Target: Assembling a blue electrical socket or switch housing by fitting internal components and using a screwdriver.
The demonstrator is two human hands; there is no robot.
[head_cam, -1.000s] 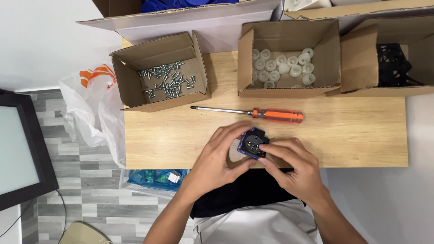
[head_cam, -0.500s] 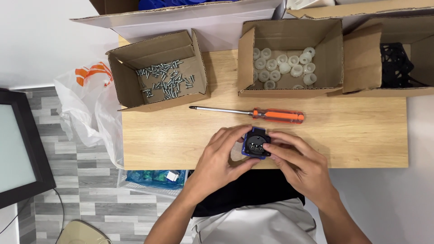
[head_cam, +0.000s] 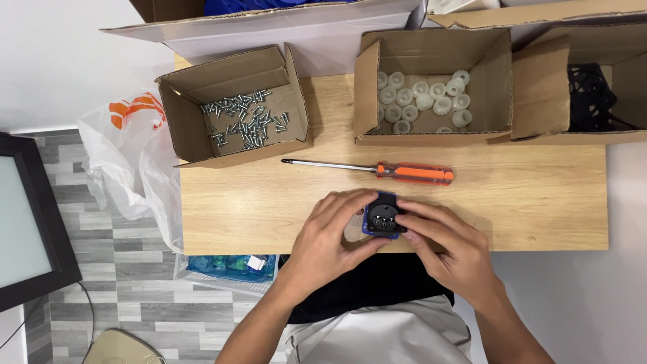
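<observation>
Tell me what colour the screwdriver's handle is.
Orange, translucent-looking; the screwdriver lies on the wooden table, seen in the head view.

Pale wooden rectangular table set against a plain white wall surface at the top left. Grey wood-look plank floor below and to the left. Dark-framed flat screen panel at the left edge, with a thin cable trailing over the floor beneath it. Crumpled white plastic bag with orange marks hanging beside the table's left end. Even, soft light, with faint shadows only.
</observation>
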